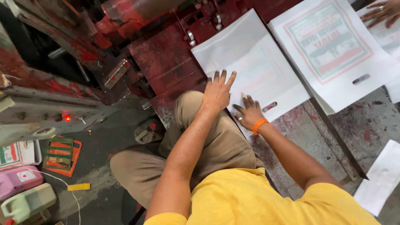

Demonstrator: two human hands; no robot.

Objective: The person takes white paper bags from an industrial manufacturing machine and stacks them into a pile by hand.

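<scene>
My left hand (217, 92) lies flat, fingers spread, on the near corner of a plain white bag (250, 62) with an oval handle cut-out, which rests on a red-stained metal table (166, 62). My right hand (248, 113), with an orange band at the wrist, presses its fingertips on the same bag's lower edge, just left of the cut-out. Neither hand grips anything. To the right lies a stack of white bags (333, 46) printed in red and green.
Another person's hand (381, 12) rests on more bags at the top right. Red machine parts (125, 25) fill the upper left, with a lit red lamp (67, 118). On the floor at left stand plastic jugs (21, 191) and printed sheets (60, 154). A loose white bag (381, 179) lies lower right.
</scene>
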